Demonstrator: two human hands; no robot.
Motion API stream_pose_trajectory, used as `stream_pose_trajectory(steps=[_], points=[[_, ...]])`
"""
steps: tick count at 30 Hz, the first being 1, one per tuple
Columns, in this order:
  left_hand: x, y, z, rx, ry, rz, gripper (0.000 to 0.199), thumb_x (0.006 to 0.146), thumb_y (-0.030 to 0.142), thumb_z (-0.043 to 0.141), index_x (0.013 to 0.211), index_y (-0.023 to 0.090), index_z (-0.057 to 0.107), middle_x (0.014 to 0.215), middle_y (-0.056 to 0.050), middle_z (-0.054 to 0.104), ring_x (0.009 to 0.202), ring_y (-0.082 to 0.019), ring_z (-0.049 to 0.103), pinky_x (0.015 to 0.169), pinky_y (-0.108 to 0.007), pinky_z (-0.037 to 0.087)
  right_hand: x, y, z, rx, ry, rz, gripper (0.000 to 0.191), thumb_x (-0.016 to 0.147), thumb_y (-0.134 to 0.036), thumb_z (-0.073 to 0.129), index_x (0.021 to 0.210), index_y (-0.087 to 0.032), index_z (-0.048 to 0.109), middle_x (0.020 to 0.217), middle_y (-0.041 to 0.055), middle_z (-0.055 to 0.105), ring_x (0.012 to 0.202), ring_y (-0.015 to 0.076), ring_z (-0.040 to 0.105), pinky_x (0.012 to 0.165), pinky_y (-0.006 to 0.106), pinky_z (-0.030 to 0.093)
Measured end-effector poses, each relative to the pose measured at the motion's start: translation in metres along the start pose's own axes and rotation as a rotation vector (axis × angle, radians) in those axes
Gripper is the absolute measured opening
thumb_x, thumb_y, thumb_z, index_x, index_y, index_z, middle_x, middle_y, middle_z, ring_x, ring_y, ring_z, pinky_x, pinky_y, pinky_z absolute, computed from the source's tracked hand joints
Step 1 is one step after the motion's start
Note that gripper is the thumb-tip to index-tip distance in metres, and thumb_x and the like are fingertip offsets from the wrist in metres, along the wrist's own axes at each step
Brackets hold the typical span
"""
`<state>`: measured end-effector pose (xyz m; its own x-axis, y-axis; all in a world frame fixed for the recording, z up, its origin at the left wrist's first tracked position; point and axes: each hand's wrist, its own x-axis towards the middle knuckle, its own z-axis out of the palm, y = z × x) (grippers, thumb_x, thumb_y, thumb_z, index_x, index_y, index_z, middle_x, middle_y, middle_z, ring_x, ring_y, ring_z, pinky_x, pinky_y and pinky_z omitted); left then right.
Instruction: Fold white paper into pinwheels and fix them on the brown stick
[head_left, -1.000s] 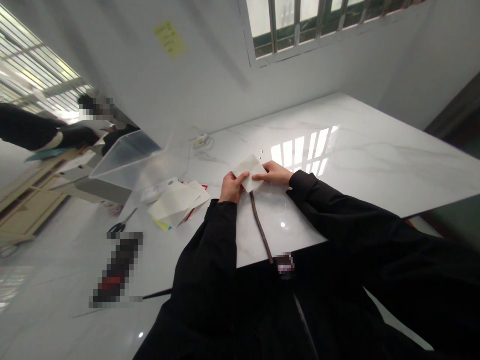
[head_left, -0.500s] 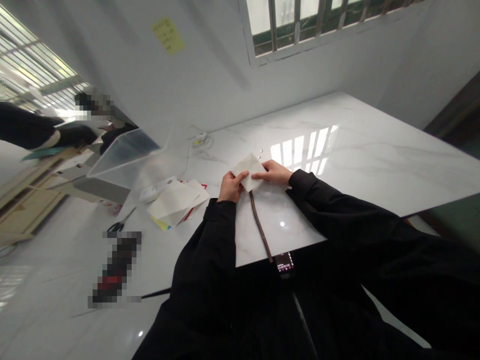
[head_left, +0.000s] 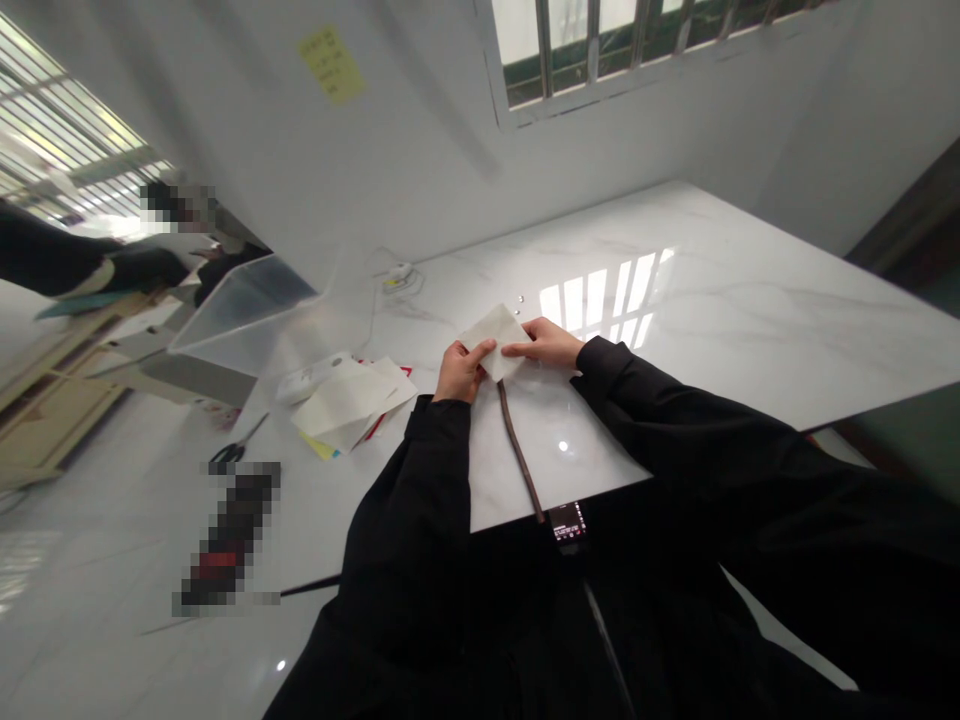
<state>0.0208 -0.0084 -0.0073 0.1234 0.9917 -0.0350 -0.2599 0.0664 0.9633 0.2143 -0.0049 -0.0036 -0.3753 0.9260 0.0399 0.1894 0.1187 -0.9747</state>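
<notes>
A cream sheet of paper is held between both hands above the white marbled table. My left hand pinches its left side, thumb on top and fingers underneath. On the right side, my right hand grips it the same way, thumb pointing left. A thin brown stick lies on the table, running from the paper's lower corner to the table's front edge; its upper end is hidden by the paper. Two tiny shiny bits rest just behind the paper.
Left of my hands lie stacked papers, scissors and a clear plastic bin. A white cable sits near the wall. A small lit screen is at the front edge. Another person is at the far left.
The view has shifted very slightly. Both hands keep their hold on the paper in nearly the same place, and the stick has not moved.
</notes>
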Motion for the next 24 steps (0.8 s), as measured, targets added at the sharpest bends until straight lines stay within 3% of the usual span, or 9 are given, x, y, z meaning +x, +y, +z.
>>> stream_pose_trajectory(steps=[8,24], points=[[-0.0004,0.001,0.0004,0.005,-0.007,-0.001,0.071,0.054,0.035,0.098,0.116,0.013,0.072,0.103,-0.013,0.081,0.109,-0.034,0.075,0.093,-0.042,0.062,0.0006,0.0028,0.0002,0.033,-0.011,-0.009,0.041,0.075,-0.051,0.079,0.078,-0.012,0.069,0.061,-0.0031,0.051,0.059,0.0109,0.045,0.058,0.025,0.038],[0.0012,-0.0008,-0.0011,0.033,-0.014,0.009,0.077,0.054,0.037,0.097,0.121,0.015,0.067,0.1,-0.009,0.079,0.102,-0.03,0.075,0.088,-0.039,0.062,0.0017,0.0037,-0.0004,0.006,-0.015,0.004,0.035,0.079,-0.045,0.079,0.078,-0.012,0.069,0.058,-0.0037,0.051,0.054,0.0092,0.042,0.05,0.024,0.028]])
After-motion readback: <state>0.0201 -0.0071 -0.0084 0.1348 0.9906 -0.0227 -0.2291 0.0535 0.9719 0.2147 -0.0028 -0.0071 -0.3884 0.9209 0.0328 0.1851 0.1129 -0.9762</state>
